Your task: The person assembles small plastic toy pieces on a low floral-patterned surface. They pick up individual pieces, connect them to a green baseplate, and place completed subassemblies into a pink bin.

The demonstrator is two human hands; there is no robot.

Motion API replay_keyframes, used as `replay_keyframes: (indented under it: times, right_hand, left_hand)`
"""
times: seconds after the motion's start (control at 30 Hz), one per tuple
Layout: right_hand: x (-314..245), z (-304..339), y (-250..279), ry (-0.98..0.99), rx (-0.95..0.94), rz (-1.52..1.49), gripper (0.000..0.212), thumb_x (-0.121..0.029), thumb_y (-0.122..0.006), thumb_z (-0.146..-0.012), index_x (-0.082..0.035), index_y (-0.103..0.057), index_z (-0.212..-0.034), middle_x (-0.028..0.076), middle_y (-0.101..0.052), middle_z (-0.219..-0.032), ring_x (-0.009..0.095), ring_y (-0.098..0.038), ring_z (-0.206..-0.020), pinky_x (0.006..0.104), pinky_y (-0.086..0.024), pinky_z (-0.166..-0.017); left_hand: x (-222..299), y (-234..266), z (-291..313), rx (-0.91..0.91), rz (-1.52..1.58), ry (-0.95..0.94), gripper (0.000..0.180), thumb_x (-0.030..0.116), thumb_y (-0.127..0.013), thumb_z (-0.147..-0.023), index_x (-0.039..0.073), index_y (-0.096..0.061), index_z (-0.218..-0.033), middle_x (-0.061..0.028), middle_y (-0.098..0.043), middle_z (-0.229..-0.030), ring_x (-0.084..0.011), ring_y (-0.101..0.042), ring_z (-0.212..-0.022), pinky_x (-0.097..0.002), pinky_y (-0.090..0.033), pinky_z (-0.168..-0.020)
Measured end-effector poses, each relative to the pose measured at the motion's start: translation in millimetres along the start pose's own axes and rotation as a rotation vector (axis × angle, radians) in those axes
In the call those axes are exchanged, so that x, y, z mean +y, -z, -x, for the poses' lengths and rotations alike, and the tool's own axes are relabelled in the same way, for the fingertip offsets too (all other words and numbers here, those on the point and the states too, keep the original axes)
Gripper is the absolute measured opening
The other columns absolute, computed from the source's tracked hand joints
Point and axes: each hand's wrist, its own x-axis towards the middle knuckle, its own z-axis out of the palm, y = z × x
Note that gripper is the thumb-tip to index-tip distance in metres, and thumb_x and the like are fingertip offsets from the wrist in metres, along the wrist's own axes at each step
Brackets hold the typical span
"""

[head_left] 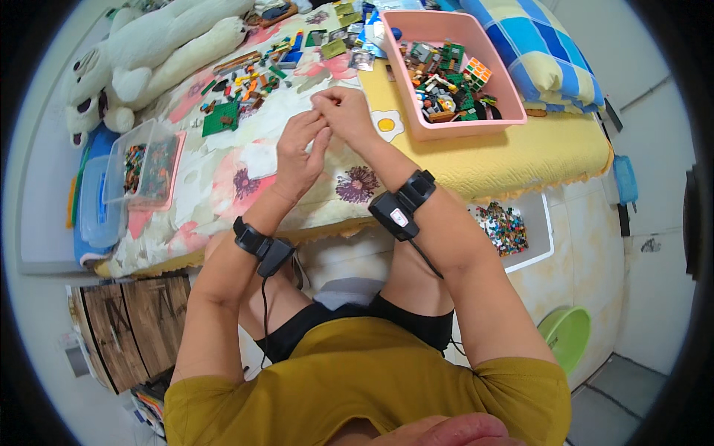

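Over the flowered bed sheet (pixel 201 171), my left hand (pixel 299 152) and my right hand (pixel 346 115) meet with their fingertips together. Both are closed in a pinch. Whatever sits between the fingers, if anything, is too small or hidden to make out. Beyond my left hand lie a green building-brick plate (pixel 222 119) and a scatter of loose toy bricks (pixel 256 83) in several colours. A white tissue-like sheet (pixel 258 160) rests just left of my left wrist.
Right of my hands stands a pink bin (pixel 465 131) holding toy bricks and a puzzle cube (pixel 478 73). At left are a clear plastic box (pixel 119 167) of small pieces and a white plush bear (pixel 134 74). Below the bed's edge, a white tub (pixel 541 249) holds tiny pieces near a green basin (pixel 573 331).
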Motion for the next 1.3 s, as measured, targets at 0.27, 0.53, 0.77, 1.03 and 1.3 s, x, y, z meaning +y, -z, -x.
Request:
replay_keyframes:
  times: [0.27, 0.53, 0.77, 1.03, 1.3]
  right_hand:
    - [-20.9, -24.1, 97.4, 0.696, 0.420, 0.710, 0.019, -0.003, -0.057, -0.093, -0.005, -0.069, -0.108, 0.006, -0.066, -0.088, 0.014, -0.064, -0.071, 0.0292, -0.052, -0.062]
    - [-59.8, -30.3, 150.7, 0.365, 0.662, 1.074, 0.027, -0.011, -0.061, -0.087, -0.002, -0.069, -0.111, 0.016, -0.071, -0.102, 0.033, -0.067, -0.091, 0.0393, -0.051, -0.084]
    - [-43.9, -71.1, 39.8, 0.277, -0.028, 0.781, 0.024, -0.017, -0.065, -0.087, -0.002, -0.072, -0.104, 0.016, -0.072, -0.088, 0.030, -0.070, -0.082, 0.0391, -0.054, -0.079]
    - [59.1, -142.1, -86.0, 0.052, -0.337, 0.979, 0.035, -0.030, -0.070, -0.080, -0.006, -0.073, -0.105, 0.019, -0.072, -0.096, 0.032, -0.070, -0.091, 0.0409, -0.054, -0.080]
    - [92.0, -131.0, -93.3, 0.279, -0.274, 1.117, 0.016, -0.017, -0.066, -0.081, -0.004, -0.074, -0.087, 0.018, -0.071, -0.089, 0.035, -0.068, -0.082, 0.0435, -0.054, -0.074]
  left_hand:
    - [-5.9, 8.4, 17.2, -0.067, -0.009, 0.054, 0.014, 0.013, -0.068, -0.085, 0.002, -0.072, -0.093, -0.0138, -0.070, -0.097, -0.0314, -0.063, -0.098, -0.0394, -0.051, -0.086]
    - [-26.5, 18.0, 23.9, -0.058, -0.005, 0.244, 0.018, 0.019, -0.065, -0.088, 0.004, -0.071, -0.083, -0.0128, -0.068, -0.080, -0.0302, -0.063, -0.080, -0.0416, -0.050, -0.071]
    - [-38.1, 33.3, 4.2, -0.224, -0.119, 0.413, 0.015, 0.017, -0.064, -0.085, 0.004, -0.072, -0.085, -0.0146, -0.067, -0.081, -0.0341, -0.063, -0.083, -0.0436, -0.051, -0.074]
    - [-41.7, 58.4, 13.0, -0.701, -0.455, 0.507, 0.019, 0.014, -0.068, -0.079, 0.002, -0.073, -0.092, -0.0171, -0.066, -0.102, -0.0336, -0.061, -0.102, -0.0440, -0.050, -0.083]
    - [-51.3, 48.0, 7.0, -0.895, -0.428, 0.549, 0.042, 0.025, -0.073, -0.078, 0.004, -0.069, -0.115, -0.0187, -0.061, -0.121, -0.0387, -0.057, -0.116, -0.0553, -0.048, -0.089]
